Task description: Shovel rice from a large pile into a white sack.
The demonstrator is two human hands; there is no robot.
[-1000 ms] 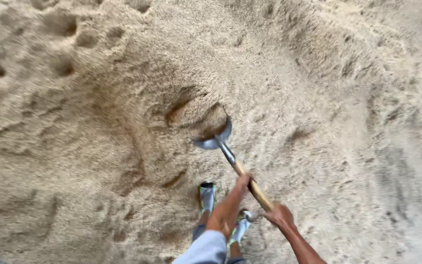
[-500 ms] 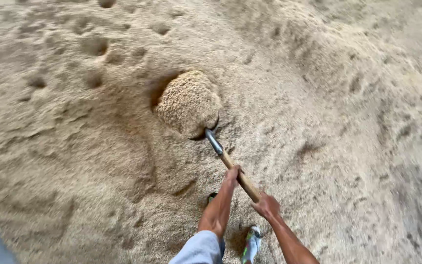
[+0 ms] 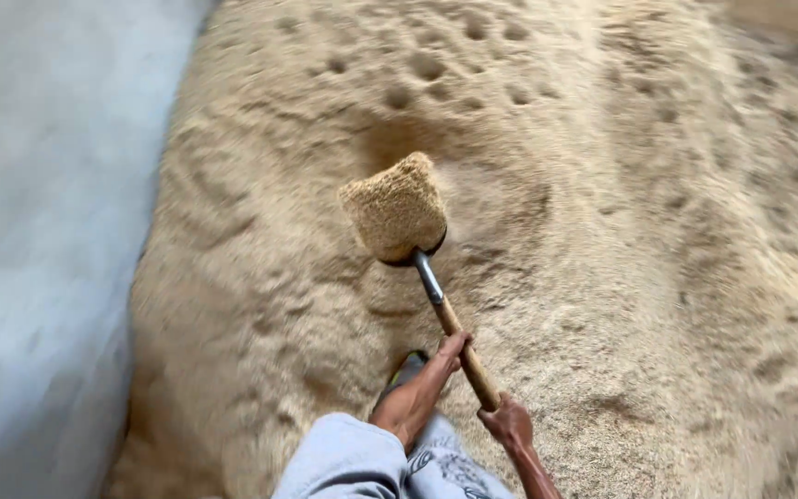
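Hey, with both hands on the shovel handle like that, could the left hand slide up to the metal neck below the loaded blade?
Probably yes. The left hand grips the wooden handle ahead of the right hand, and the stretch up to the metal neck is bare. The heaped blade sits beyond it.

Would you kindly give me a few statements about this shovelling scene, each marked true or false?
1. The metal shovel with a wooden handle carries a heaped load of tan grain. True.
2. Both hands grip the handle, the left hand nearer the blade than the right hand. True.
3. The shovel blade is empty. False: it is piled high.
4. A grey concrete surface lies along the right of the grain pile. False: it lies along the left.
5. The pile's surface is smooth. False: it is pitted with dents.
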